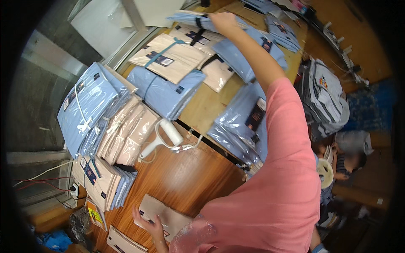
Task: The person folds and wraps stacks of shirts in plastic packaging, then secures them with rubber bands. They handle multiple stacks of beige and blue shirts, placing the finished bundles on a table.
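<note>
My right hand (223, 22) reaches to the far end of the table, its fingers closed on the edge of a bundle of light blue folded shirts (185, 17) with a black band. Close to me, my left hand (152, 227) has its fingers apart at the edge of a beige folded garment (164, 213) in clear wrap. Part of this garment is hidden by my pink sleeve. A second beige folded garment (124, 241) lies left of that hand, near the lower edge.
Tied beige packets (179, 61) and blue packets (162, 90) cover the far table. Tall stacks of blue packets (90, 99) stand along the window. A white lint roller (168, 134) rests on the brown tabletop (185, 177). At right are a grey backpack (322, 95) and another person (348, 164).
</note>
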